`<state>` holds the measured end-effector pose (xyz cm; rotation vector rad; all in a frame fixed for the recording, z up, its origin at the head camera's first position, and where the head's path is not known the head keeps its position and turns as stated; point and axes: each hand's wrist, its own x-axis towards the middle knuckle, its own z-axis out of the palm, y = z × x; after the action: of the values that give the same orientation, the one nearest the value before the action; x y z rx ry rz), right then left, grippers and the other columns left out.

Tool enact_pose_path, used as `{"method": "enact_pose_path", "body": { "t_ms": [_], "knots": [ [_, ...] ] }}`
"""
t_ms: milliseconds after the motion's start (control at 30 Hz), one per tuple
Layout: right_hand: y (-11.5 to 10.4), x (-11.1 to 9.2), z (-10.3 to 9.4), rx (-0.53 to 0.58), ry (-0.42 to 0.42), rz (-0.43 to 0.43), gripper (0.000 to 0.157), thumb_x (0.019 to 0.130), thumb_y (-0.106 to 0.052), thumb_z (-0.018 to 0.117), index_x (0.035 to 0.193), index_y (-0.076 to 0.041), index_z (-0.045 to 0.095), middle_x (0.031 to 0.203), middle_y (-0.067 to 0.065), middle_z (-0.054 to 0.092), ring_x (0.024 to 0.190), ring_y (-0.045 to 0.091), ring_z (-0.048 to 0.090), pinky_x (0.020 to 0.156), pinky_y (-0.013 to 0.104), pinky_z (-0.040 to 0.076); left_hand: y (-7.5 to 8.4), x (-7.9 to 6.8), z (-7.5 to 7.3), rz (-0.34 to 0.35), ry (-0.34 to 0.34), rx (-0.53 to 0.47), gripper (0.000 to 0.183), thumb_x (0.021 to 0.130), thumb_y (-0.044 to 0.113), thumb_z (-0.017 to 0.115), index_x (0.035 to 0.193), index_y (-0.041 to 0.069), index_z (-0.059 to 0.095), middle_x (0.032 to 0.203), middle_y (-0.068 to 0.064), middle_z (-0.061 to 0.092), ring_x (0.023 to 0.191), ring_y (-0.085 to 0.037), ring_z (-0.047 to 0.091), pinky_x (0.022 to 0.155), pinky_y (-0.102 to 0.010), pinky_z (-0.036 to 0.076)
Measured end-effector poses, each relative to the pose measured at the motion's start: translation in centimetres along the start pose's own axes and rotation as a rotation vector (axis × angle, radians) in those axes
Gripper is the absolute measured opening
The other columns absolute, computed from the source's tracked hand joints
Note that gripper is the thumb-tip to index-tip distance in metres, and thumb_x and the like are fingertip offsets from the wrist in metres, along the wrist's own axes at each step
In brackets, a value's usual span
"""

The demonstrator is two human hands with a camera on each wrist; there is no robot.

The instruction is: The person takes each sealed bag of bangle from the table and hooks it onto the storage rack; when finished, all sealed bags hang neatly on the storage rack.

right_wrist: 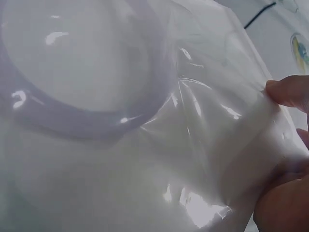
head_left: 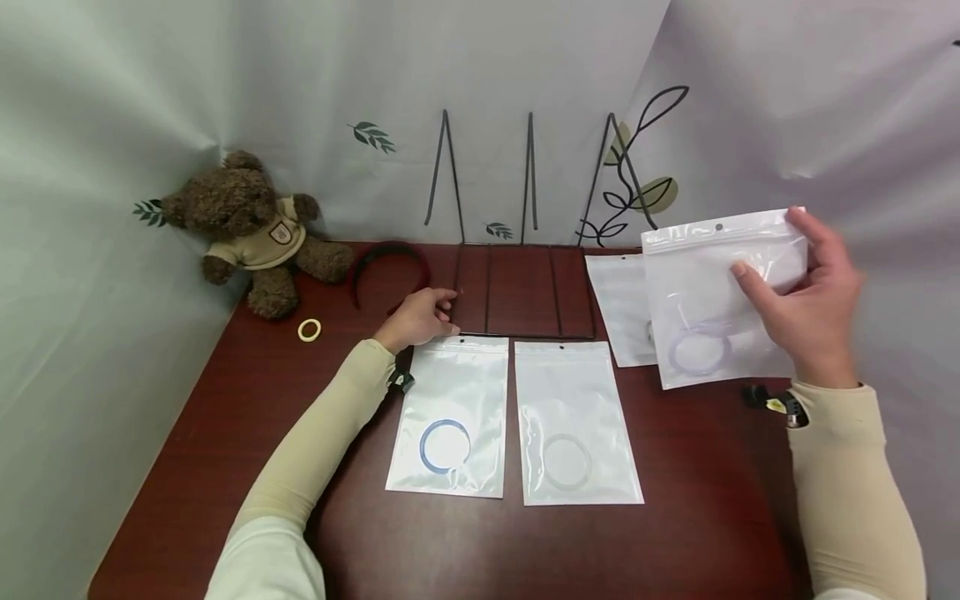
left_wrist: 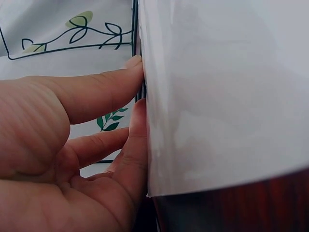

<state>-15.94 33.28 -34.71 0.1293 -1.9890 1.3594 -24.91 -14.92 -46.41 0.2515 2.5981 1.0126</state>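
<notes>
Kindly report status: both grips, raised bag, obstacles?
Right grip holds raised bag, lilac ring inside. Left grip at wire rack. Head view: raised bag partly hides another bag.

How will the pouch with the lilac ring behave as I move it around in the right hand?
The pouch is probably floppy: its film creases near the right hand. It may be slippery, given the glossy highlights. The lilac ring sits low inside, so the bottom will likely swing a little.

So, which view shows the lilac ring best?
Head: the lilac ring appears whole, inside its bag. The right wrist view is closer, but the frame cuts it off; the left wrist view doesn't show it.
</notes>
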Motion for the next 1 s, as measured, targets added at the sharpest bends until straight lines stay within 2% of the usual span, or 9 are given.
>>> {"method": "enact_pose_path", "body": {
  "t_ms": [133,333,567,833,1000],
  "knots": [
    [-1.5,-1.2,1.1,0.061,-0.024,-0.075,0.071,0.075,0.015,0.081,0.142,-0.004,0.064,0.123,-0.001,0.072,0.082,0.002,0.066,0.063,0.009,0.052,0.2,-0.1,-0.1,0.003,-0.005,0.005,0.073,0.09,0.01,0.085,0.155,0.007,0.052,0.135,-0.013,0.062,0.103,-0.021,0.062,0.092,-0.035,0.05],
    [-3.4,-2.1,2.6,0.195,-0.034,-0.13,0.069,0.072,0.019,0.079,0.138,0.008,0.062,0.121,0.006,0.073,0.08,0.009,0.063,0.055,0.011,0.044,0.4,-0.2,-0.1,0.005,-0.01,0.024,0.072,0.091,0.01,0.084,0.155,0.005,0.052,0.134,-0.014,0.063,0.103,-0.021,0.062,0.094,-0.036,0.049],
    [-3.7,-1.7,3.8,0.076,-0.061,-0.166,0.072,0.072,0.017,0.081,0.141,0.006,0.061,0.121,-0.002,0.071,0.083,0.008,0.064,0.061,0.013,0.047,0.4,0.0,0.0,0.012,-0.007,0.002,0.071,0.09,0.007,0.084,0.154,0.004,0.053,0.131,-0.013,0.063,0.102,-0.023,0.062,0.095,-0.038,0.05],
    [-2.9,-0.6,5.6,0.089,-0.083,-0.239,0.07,0.072,0.017,0.081,0.138,0.01,0.06,0.125,0.002,0.073,0.093,0.008,0.068,0.079,0.015,0.052,0.4,0.0,0.0,0.015,-0.006,0.008,0.071,0.09,0.008,0.084,0.153,0.004,0.053,0.13,-0.013,0.064,0.101,-0.022,0.062,0.095,-0.037,0.05],
    [-2.1,0.2,6.3,0.038,-0.092,-0.255,0.07,0.074,0.015,0.082,0.14,0.005,0.062,0.124,-0.003,0.072,0.091,0.005,0.066,0.08,0.016,0.051,0.5,-0.1,-0.1,0.008,-0.004,0.013,0.072,0.09,0.009,0.085,0.154,0.006,0.053,0.133,-0.013,0.064,0.101,-0.022,0.063,0.093,-0.036,0.05]
  ]
}}
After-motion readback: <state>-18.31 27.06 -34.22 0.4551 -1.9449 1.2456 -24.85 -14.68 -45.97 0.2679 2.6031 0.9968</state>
